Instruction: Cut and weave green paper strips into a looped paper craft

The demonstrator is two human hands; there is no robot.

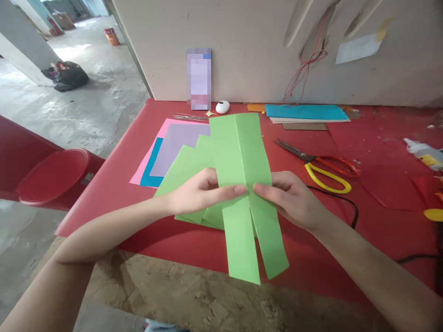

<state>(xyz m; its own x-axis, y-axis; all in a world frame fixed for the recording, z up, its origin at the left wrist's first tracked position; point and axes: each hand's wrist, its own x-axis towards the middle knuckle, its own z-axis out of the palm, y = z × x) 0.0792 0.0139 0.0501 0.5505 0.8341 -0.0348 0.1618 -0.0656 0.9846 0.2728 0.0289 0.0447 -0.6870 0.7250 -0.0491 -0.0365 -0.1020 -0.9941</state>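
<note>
My left hand (202, 191) and my right hand (289, 198) together hold a long folded strip of light green paper (242, 157) above the red table (114, 184). Both side flaps of the strip are folded in toward a centre line, and my two thumbs meet on that line. The lower end splays into two flaps hanging past the table's front edge. Under the strip lies a stack of green sheets (185, 166), beside pink, blue and lilac sheets (173, 147).
Scissors (321, 168) with red and yellow handles lie to the right, a black cable (349, 205) near them. Teal paper and cardboard (306, 114) sit at the back by a white oval object (222, 107). A glue bottle (424, 154) is far right; a red stool (51, 177) stands left.
</note>
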